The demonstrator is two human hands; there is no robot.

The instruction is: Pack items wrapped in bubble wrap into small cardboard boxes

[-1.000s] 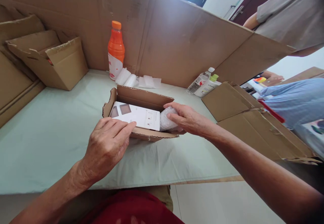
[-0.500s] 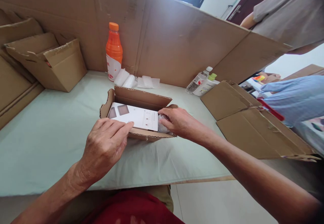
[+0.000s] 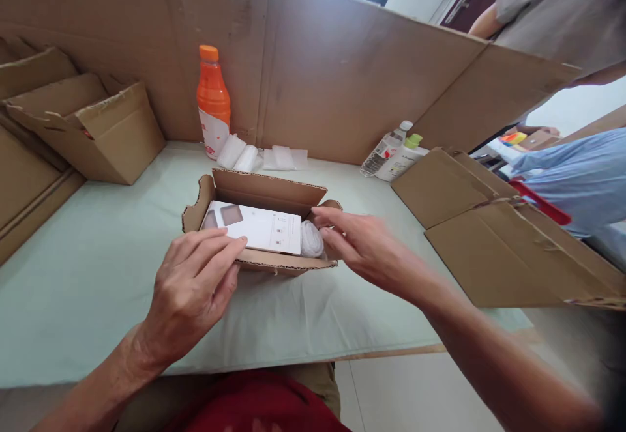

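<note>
Pale green table cloth [image 3: 98,275] is spread under a small open corrugated cardboard box [image 3: 259,223], frame centre. Its near rim is touched by the left hand [image 3: 193,288], loosely curled, gripping nothing; the right hand [image 3: 364,249] hovers open beside a white bubble-wrap bundle [image 3: 312,240] inside. Light, stiff cardboard is probably best gripped at both end walls.

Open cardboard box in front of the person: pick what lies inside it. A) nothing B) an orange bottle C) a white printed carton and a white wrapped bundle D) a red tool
C: the open cardboard box holds a white printed carton with a white wrapped bundle beside it.
</note>
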